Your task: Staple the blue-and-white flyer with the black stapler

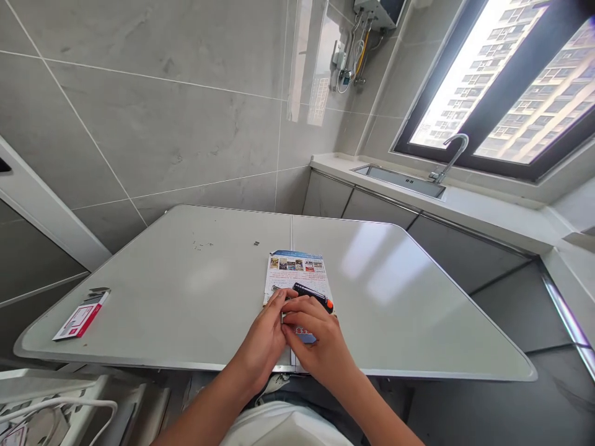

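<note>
My left hand (266,331) and my right hand (320,337) meet above the near part of a printed booklet (297,266). The fingertips of both pinch a small, thin silvery piece (281,318), mostly covered by the fingers. Just beyond my right fingers lies a slim black tool with an orange end (313,296), slanted across the booklet. Its near side is partly hidden by the hand, and I cannot make out its exact kind. The booklet's lower part is hidden beneath both hands.
The pale folding table (223,297) has a centre seam. Tiny dark bits (202,244) and a small dark piece (256,243) lie toward its far side. A red-and-white packet (83,316) lies at left. A sink (404,178) stands beyond at right.
</note>
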The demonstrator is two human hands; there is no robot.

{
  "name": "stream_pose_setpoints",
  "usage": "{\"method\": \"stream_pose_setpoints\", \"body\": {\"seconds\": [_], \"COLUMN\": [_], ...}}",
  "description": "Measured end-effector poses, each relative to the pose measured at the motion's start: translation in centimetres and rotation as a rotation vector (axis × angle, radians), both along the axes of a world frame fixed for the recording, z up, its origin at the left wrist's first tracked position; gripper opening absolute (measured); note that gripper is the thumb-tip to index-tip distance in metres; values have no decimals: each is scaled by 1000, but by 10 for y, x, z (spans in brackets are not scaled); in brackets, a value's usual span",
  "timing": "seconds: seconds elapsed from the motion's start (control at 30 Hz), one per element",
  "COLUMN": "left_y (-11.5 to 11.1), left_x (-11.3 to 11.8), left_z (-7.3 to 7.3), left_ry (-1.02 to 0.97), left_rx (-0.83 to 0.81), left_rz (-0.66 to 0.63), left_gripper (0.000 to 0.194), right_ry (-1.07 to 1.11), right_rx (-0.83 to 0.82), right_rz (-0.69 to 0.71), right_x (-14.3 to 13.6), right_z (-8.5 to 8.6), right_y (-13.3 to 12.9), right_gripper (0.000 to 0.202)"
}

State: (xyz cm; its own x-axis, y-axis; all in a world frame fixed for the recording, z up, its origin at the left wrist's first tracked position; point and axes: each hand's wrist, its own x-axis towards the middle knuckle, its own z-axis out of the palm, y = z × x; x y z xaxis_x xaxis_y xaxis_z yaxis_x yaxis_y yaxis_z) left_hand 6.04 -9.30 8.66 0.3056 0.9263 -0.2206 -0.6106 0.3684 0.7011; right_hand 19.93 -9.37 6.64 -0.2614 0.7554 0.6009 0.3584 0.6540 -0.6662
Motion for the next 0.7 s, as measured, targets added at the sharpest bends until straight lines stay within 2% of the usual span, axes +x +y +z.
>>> {"method": "stream_pose_setpoints", "body": {"seconds": [0.1,0.23,0.33,0.43,0.5,0.57,0.6,0.7], "left_y": [-4,-6,14,65,109,154,173,214], "left_x": [2,3,-5,-30,-52,-72,-79,-91], "left_z": [9,17,14,1,-14,-33,-42,-69], "left_ry": [63,135,272,609,944,1419,1659,1843], "left_rx": [43,134,285,523,614,658,681,725], "left_rz": [-16,-73,5,133,179,233,221,152], "left_gripper": [31,37,35,22,20,37,46,62], "right_ry": [27,34,8,-78,-191,-295,-340,-430], "right_rx": [64,228,313,241,87,-55,-115,-217], "right_rz": [-45,-72,-182,-412,-544,-652,-695,-759], "right_x": [-2,2,25,68,98,122,130,142], "right_z": [2,8,18,18,8,-8,-16,-37], "right_y": [-2,-1,12,47,80,117,135,183], "right_gripper": [21,24,23,11,6,6,9,16]}}
